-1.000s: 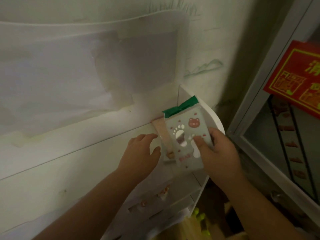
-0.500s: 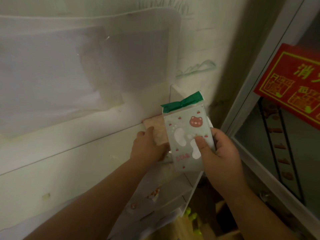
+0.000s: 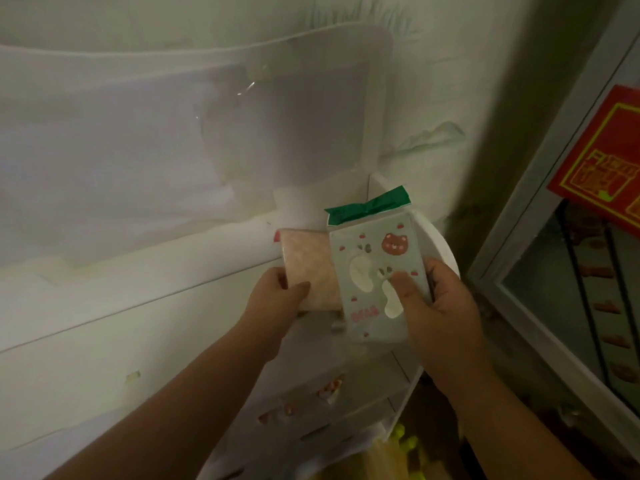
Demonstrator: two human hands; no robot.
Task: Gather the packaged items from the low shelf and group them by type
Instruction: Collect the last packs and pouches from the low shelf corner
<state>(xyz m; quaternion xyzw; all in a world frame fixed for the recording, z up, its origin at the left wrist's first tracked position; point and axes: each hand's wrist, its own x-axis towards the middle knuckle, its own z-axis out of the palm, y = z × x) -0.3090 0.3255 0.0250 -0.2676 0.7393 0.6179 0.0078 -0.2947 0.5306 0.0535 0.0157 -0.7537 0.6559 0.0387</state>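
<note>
My right hand [image 3: 441, 306] holds a pale green packet [image 3: 370, 271] upright; it has a dark green top strip, a red bear face and white footprint shapes. My left hand [image 3: 277, 299] grips a pinkish-beige flat packet [image 3: 310, 268], lifted just left of the green one and partly behind it. Both are held above the white low shelf [image 3: 438, 244], whose lower tiers [image 3: 349, 407] show small red-and-white packaged items.
A white wall with a taped clear plastic sheet [image 3: 207, 133] fills the left. A white-framed glass door [image 3: 571, 258] with a red and yellow sign [image 3: 602, 161] stands at the right. Yellow-green objects [image 3: 405, 441] lie on the floor below the shelf.
My left hand reached to the beige packet, closed on it and lifted it beside the green packet. My right hand raised the green packet slightly.
</note>
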